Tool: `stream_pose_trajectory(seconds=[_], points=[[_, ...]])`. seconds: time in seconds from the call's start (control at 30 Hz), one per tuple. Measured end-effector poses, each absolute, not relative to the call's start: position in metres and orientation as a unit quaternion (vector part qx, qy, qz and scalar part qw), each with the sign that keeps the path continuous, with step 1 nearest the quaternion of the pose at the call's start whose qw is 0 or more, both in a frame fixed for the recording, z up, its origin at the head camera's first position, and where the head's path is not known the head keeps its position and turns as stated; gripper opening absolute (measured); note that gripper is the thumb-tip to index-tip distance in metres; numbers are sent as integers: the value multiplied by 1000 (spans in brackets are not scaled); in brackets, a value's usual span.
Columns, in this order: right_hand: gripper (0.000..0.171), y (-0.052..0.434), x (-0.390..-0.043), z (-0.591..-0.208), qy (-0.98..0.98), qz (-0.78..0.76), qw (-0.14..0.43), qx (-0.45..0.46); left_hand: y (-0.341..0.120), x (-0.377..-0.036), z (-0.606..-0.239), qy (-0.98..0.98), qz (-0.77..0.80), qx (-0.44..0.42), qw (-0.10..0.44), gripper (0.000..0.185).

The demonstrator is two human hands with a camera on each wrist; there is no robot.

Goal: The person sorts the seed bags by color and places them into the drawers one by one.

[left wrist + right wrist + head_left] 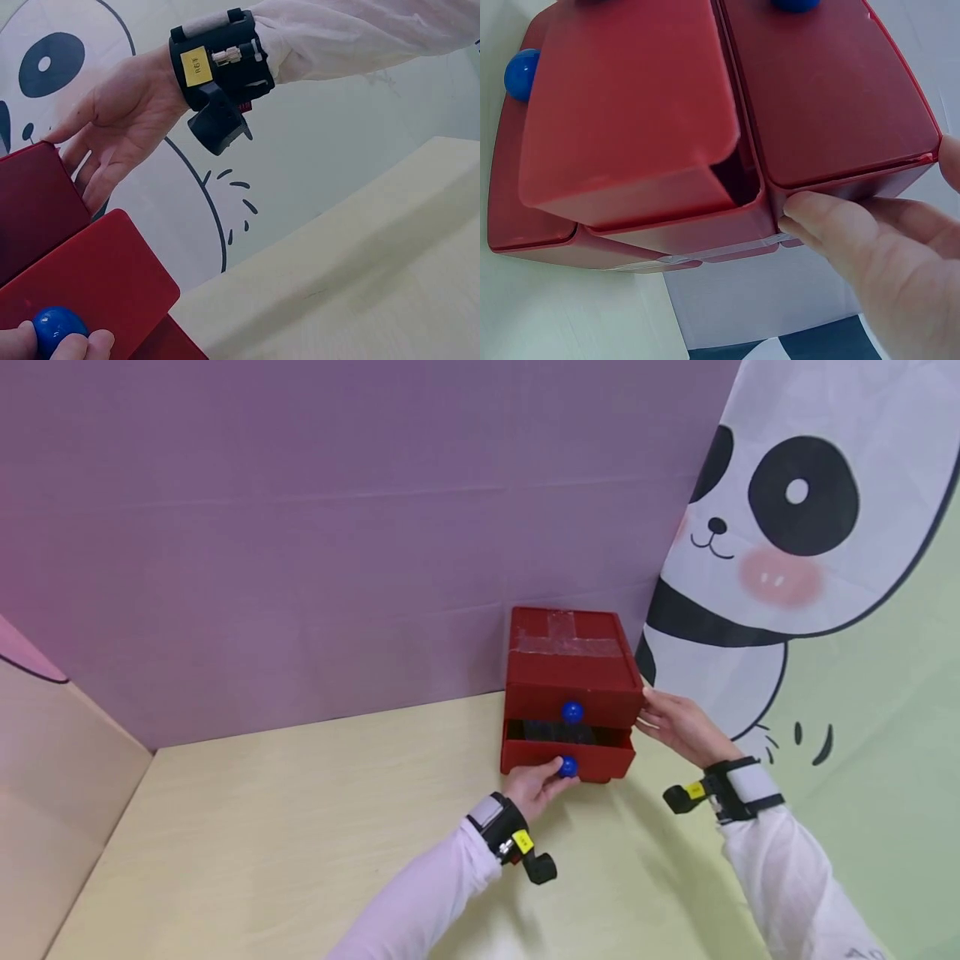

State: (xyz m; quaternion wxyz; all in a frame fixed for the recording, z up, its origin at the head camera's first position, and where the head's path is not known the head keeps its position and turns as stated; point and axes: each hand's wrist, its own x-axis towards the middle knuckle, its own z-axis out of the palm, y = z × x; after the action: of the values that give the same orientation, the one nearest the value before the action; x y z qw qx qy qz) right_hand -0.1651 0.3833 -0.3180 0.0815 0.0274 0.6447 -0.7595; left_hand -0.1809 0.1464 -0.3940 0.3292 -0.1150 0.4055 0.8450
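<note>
A small red drawer cabinet [566, 672] with round blue knobs stands against the back wall. One drawer [615, 760] sits pulled partway out beneath the top one, and something dark [558, 732] shows inside it. My left hand [531, 787] pinches this drawer's blue knob [58, 330] between thumb and fingers. At the cabinet's right side, my right hand [684, 724] rests with extended fingers [840, 232] against the side wall, its thumb by the upper front corner. The top drawer [832, 97] is closed. Below the pulled drawer, another blue knob [521, 75] shows in the right wrist view.
Clear tape [566, 646] crosses the cabinet's top. A pale wooden table [300, 835] spreads to the left and front. Behind stands a purple wall [300, 568], and on the right a wall covering with a panda picture [802, 527] rises close beside the cabinet.
</note>
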Motion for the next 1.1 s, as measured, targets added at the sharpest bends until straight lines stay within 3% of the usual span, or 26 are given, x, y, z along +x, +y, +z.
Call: stream_pose_trajectory(seconds=[0.63,1.1], points=[[27,384,-164,-319,625,-776,78,0,157,-196,-394,394,856,-142,304,46],[24,383,-164,-319,627,-775,74,7,160,-203,-390,395,858,-158,289,37]])
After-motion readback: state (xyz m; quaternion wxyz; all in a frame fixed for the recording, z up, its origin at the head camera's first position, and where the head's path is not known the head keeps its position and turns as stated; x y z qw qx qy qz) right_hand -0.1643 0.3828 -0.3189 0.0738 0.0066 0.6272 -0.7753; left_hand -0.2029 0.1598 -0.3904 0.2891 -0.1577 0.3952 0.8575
